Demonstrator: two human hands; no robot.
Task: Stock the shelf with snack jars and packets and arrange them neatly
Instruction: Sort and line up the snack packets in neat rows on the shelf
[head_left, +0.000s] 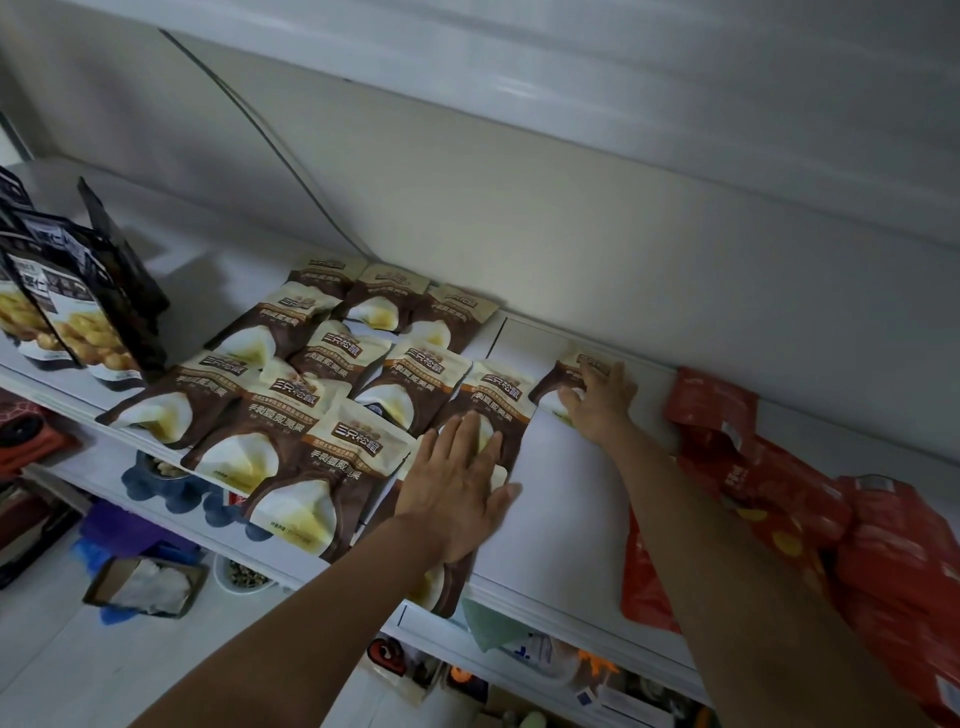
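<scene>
Pressing my left hand (457, 483) flat, its fingers (470, 434) straight and slightly apart, on a brown packet (496, 387). The other brown packets (332, 395) lie flat just left of those fingers. My right hand (597, 402) lays spread fingers on a lone packet (563, 374) farther back on the shelf (566, 499). Red packets (769, 467) lie to their right.

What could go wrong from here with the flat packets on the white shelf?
1. The brown-and-cream foil packet under the flat left hand hangs over the front edge of the white shelf; a push could slide it off.
2. The pile of red plastic packets lies right at that edge, against the person's reaching arm; a brush might knock some down.
</scene>
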